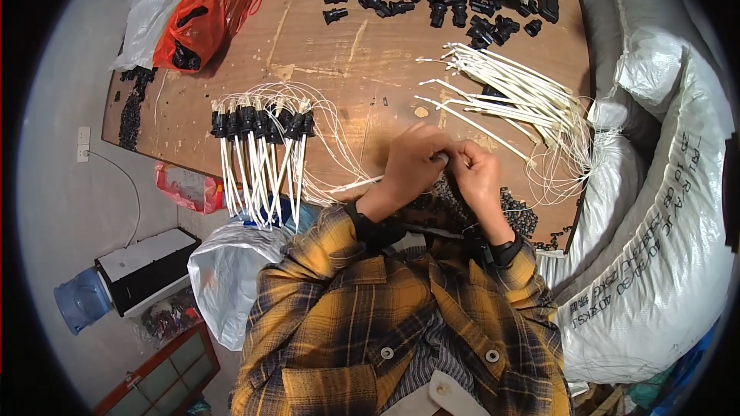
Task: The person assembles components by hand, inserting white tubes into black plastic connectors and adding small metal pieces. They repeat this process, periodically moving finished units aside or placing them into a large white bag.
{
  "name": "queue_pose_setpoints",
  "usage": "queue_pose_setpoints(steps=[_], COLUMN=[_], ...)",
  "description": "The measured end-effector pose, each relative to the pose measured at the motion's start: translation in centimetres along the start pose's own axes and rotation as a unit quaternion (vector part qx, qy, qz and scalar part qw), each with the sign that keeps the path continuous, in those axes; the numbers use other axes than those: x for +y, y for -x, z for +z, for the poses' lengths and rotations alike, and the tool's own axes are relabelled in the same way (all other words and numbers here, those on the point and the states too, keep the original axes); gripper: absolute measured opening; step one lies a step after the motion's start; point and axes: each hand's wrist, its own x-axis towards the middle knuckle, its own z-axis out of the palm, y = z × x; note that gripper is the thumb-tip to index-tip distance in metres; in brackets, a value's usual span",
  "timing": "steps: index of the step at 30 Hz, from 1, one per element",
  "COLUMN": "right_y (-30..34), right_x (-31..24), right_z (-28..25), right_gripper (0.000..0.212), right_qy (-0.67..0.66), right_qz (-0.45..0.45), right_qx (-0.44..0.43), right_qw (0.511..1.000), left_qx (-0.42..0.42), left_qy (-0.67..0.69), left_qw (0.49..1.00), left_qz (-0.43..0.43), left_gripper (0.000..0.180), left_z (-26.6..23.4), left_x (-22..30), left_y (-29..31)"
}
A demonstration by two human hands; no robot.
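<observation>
My left hand (412,162) and my right hand (476,173) meet over the near edge of the wooden table (347,54). Together they pinch a small black part (442,159) with a white wire (354,183) trailing left from it. Below my hands lies a pile of small black pieces (518,214). To the left, a row of finished black sockets with white wires (262,150) hangs over the table edge. To the right lies a bundle of loose white sleeved wires (516,96).
Several black plastic sockets (432,4) are scattered at the table's far side. An orange plastic bag (196,27) sits at the far left. Large white woven sacks (663,208) stand on the right. A white bag (227,277), a box and a blue water jug (81,300) are on the floor.
</observation>
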Motion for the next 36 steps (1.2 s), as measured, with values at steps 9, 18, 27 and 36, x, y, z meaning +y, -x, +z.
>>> queue_pose_setpoints(steps=[9, 18, 27, 36], right_y=[1.3, 1.6, 1.7, 1.5], right_x=[-3.0, -3.9, -3.9, -3.5], right_z=[-0.2, 0.1, -0.1, 0.2], right_gripper=[0.010, 0.005, 0.013, 0.009], right_qy=[0.238, 0.235, 0.198, 0.219], right_qz=[-0.181, -0.217, -0.160, -0.222], right_qx=[0.043, 0.053, 0.025, 0.052], right_qw=[0.953, 0.946, 0.967, 0.949], left_qx=[0.050, 0.072, 0.062, 0.065], left_qy=[0.226, 0.031, 0.071, 0.011], left_qw=[0.945, 0.993, 0.980, 0.994], left_qz=[-0.232, -0.083, -0.173, -0.082], left_gripper=[0.028, 0.019, 0.020, 0.019], left_z=[0.0, -0.6, -0.8, -0.9], left_x=[-1.0, -0.6, -0.3, -1.2], left_y=[1.0, 1.1, 1.1, 1.0])
